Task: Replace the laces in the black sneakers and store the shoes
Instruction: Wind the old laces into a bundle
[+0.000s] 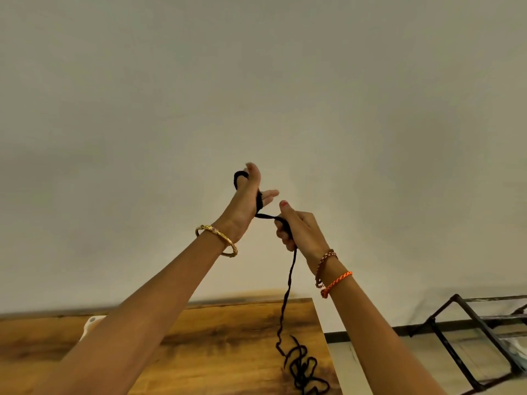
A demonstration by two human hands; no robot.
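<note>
Head view, both arms raised before a plain pale wall [256, 81]. Left hand [246, 201], held upright, wound with loops of a black lace [288, 283]: one loop over the thumb at the top, more turns across the palm, fingers straight and slightly spread, none of them curled round the cord. Right hand [299, 229] just beside it, fingers curled round the same lace, thumb up, a short taut span crossing the gap between the two hands. From the right fist, lace hanging straight down, kinked, to a loose tangle on the wooden table [222, 332] near its right edge. Gold bangle [216, 239] on the left wrist; orange thread band [336, 282] and a braided one just above it on the right wrist. White object [90, 323] partly hidden behind the left forearm on the table. Black metal rack [467, 337] on the floor at right, well apart from the table.
</note>
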